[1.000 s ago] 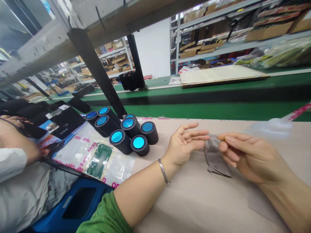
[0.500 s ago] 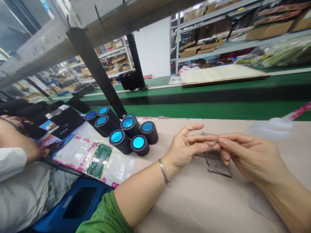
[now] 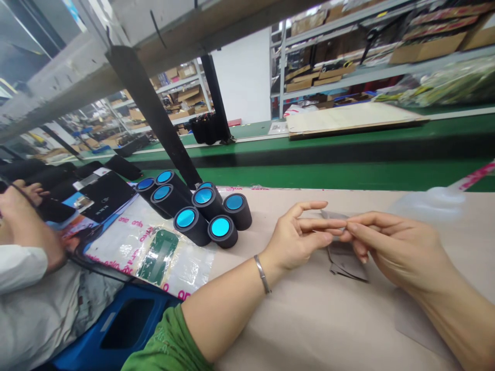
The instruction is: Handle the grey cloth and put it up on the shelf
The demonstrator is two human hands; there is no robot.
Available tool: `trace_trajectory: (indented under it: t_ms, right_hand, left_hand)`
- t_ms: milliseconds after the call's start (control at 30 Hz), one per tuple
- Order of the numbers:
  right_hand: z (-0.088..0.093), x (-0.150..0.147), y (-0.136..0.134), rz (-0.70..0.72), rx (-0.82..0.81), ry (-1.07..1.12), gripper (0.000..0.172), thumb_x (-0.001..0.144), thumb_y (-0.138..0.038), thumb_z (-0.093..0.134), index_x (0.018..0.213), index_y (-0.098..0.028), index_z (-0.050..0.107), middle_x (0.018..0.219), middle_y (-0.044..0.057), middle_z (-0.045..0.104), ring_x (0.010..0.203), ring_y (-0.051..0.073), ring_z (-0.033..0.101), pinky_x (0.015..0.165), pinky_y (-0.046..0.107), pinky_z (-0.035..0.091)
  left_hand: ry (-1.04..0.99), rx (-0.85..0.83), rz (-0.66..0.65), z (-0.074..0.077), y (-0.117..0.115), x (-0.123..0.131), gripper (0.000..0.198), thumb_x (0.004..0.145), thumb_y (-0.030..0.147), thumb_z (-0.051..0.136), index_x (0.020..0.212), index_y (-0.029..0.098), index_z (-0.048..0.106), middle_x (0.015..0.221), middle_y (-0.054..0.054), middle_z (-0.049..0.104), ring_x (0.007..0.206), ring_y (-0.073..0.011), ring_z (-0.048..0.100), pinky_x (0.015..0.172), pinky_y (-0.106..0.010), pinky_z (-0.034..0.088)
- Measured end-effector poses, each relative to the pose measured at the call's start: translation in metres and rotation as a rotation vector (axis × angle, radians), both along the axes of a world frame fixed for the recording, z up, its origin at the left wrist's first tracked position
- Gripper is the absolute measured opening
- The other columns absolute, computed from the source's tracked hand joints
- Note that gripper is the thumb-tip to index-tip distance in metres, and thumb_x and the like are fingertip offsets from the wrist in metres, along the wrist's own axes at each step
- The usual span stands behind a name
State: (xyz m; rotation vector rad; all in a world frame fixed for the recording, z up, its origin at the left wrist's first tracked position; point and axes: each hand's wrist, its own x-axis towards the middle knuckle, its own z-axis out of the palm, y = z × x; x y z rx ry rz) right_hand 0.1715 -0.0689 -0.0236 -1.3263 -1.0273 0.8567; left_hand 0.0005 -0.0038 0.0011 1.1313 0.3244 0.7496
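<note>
Cylinders (image 3: 195,219) left, bottle (image 3: 443,203) right, fingers (image 3: 320,223) between

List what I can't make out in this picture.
In the head view:
- Anything pinched between the bare left hand and bare right hand: too small, covered by fingertips.
- Thin dark wire-like piece: upper end behind the hands.
- Translucent white plastic bottle: spout cut by right edge.

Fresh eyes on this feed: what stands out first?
Probably the cluster of black cylinders with shiny blue tops, left of centre. Next, right of them, the left hand and right hand meet at the fingertips; a thin dark strip shows just below.
</note>
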Motion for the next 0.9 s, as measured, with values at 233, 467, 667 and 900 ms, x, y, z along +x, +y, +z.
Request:
trace_trajectory:
  t_ms: [233, 467, 667, 900]
  right_hand:
    - [0.001, -0.002, 0.001, -0.066, -0.051, 0.101, 0.059, 0.058, -0.052, 0.078, 0.077, -0.003, 0.05, 0.071, 0.012, 0.045, 0.048, 0.012, 0.039, 0.039, 0.017, 0.03]
    - [0.015, -0.011, 0.005, -0.156, -0.111, 0.22, 0.057, 0.046, -0.045, 0.075, 0.075, -0.005, 0.048, 0.068, 0.01, 0.044, 0.045, 0.011, 0.037, 0.036, 0.017, 0.028]
    - [0.017, -0.01, 0.004, -0.112, -0.116, 0.283, 0.061, 0.044, -0.045, 0.082, 0.074, -0.004, 0.049, 0.067, 0.008, 0.042, 0.043, 0.01, 0.034, 0.032, 0.019, 0.026]
    - [0.014, -0.005, 0.0, 0.062, -0.032, 0.34, 0.062, 0.056, -0.046, 0.084, 0.092, -0.005, 0.055, 0.08, 0.011, 0.048, 0.048, 0.012, 0.04, 0.034, 0.024, 0.035]
  left_hand:
    - [0.063, 0.211, -0.027, -0.003, -0.006, 0.001, 0.054, 0.078, 0.023, 0.067, 0.125, 0.016, 0.043, 0.123, -0.022, 0.059, 0.109, -0.0289, 0.062, 0.076, -0.031, 0.049]
    - [0.128, 0.431, 0.01, -0.001, -0.012, 0.0, 0.056, 0.077, 0.013, 0.059, 0.129, 0.02, 0.041, 0.127, -0.014, 0.059, 0.113, -0.0261, 0.059, 0.083, -0.033, 0.05]
    - [0.081, 0.439, 0.054, 0.002, -0.012, -0.001, 0.056, 0.077, 0.013, 0.06, 0.129, 0.019, 0.04, 0.13, -0.015, 0.056, 0.112, -0.025, 0.059, 0.081, -0.031, 0.049]
    - [-0.058, 0.051, 0.081, 0.001, 0.003, 0.001, 0.061, 0.068, 0.023, 0.076, 0.12, 0.018, 0.043, 0.123, -0.016, 0.06, 0.101, -0.0223, 0.061, 0.077, -0.031, 0.047]
